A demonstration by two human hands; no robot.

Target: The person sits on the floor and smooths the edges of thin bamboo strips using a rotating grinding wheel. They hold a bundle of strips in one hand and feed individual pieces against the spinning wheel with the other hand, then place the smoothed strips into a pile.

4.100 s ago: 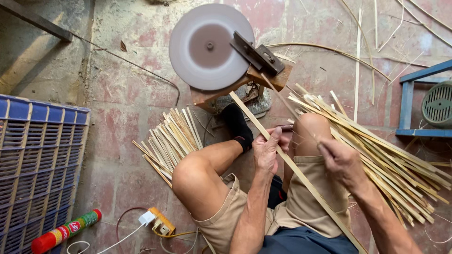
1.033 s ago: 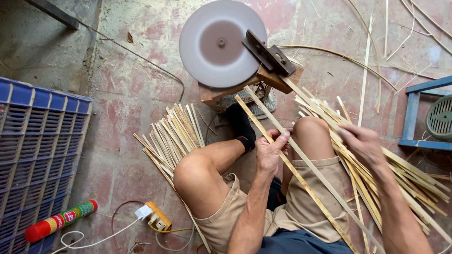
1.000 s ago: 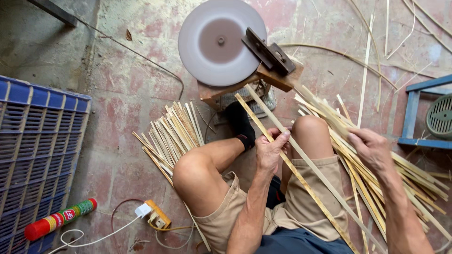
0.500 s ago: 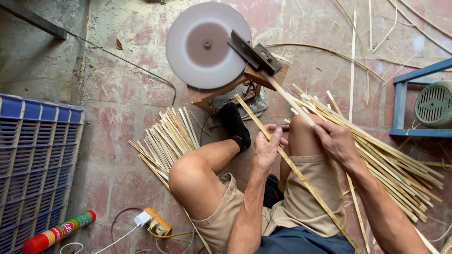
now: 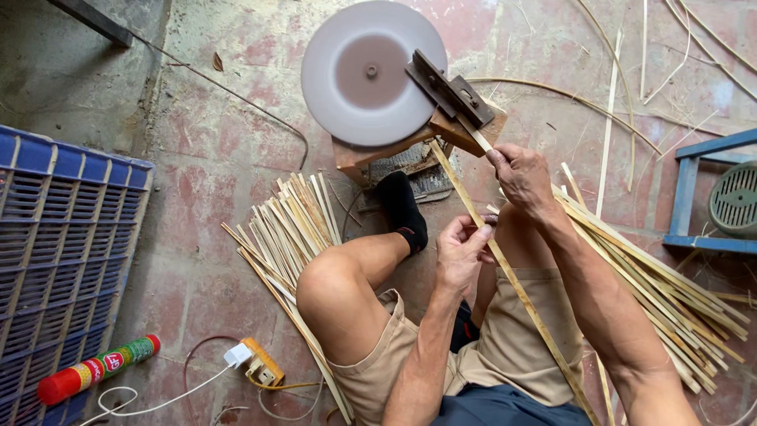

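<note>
I sit on the floor facing a grey round grinding disc (image 5: 364, 72) with a dark metal guide (image 5: 449, 91) on a wooden stand. My left hand (image 5: 461, 251) grips a long bamboo strip (image 5: 505, 272) that runs from the guide back over my thigh. My right hand (image 5: 519, 175) pinches a second strip (image 5: 475, 136) close to the guide. A pile of bamboo strips (image 5: 288, 221) lies left of my knee. A larger pile (image 5: 662, 288) lies to my right.
A blue plastic crate (image 5: 59, 252) stands at the left. A red and green spray can (image 5: 98, 369) lies below it, beside a power adapter with cables (image 5: 256, 363). A blue frame with a fan (image 5: 729, 201) is at the right edge. Loose strips litter the far floor.
My right hand has left the pile on my right and come forward to the guide, holding a strip there. My left hand keeps its grip on the long strip.
</note>
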